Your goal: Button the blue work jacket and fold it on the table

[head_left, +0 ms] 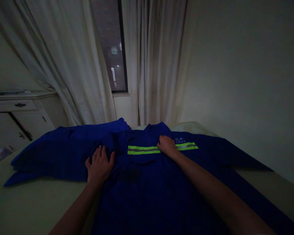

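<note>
A dark blue work jacket (pixel 147 182) lies spread on the bed, its collar at the far side and a yellow-green reflective strip (pixel 143 150) across the chest. My left hand (pixel 100 164) rests on the cloth near the left shoulder, palm down with fingers spread. Over the chest, my right hand (pixel 167 146) has its fingers curled against the jacket's front, covering part of the strip. A small light print (pixel 180 140) shows right of that hand. Blue trousers or another folded blue garment (pixel 61 143) lie to the left, partly against the jacket.
The bed (pixel 51 202) has a pale greenish sheet. Beyond it hang long light curtains (pixel 156 65) beside a dark window (pixel 112 49). A white cabinet (pixel 26 114) stands at the far left, and a bare wall (pixel 247 81) rises on the right.
</note>
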`<state>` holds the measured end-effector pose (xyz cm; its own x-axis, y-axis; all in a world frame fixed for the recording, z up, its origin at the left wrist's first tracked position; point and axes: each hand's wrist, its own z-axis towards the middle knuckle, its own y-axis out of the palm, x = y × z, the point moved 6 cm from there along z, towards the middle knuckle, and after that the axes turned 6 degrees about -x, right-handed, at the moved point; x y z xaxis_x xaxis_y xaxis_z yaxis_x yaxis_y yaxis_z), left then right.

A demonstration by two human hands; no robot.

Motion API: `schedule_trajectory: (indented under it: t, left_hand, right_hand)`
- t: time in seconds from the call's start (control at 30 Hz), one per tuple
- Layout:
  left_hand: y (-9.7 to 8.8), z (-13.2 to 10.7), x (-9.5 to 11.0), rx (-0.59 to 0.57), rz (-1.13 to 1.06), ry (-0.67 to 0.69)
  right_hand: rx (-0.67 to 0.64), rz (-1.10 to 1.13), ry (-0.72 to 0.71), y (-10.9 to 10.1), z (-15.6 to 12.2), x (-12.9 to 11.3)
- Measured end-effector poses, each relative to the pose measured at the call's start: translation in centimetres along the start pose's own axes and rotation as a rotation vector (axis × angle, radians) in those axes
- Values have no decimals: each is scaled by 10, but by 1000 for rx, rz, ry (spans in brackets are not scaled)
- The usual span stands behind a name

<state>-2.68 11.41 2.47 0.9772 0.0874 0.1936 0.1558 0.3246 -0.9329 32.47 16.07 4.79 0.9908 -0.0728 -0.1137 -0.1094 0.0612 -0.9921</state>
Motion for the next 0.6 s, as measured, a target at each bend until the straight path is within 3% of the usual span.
schedule_trajectory:
  t: [0.17,0.33,0.47,0.6]
  left_hand:
    - [0,-1,0,-45,-26,10]
    - [-3,-2,2,-122,-28,8]
    - [-4,-3,4,-213,-5,-3]
    - [-7,-4,7,-217,31,-38]
  right_hand:
    - [144,356,89,5,-2,35]
    - [107,512,113,16,17,68]
    - [118,559,97,22,24,74]
    - [181,595,85,25,28,75]
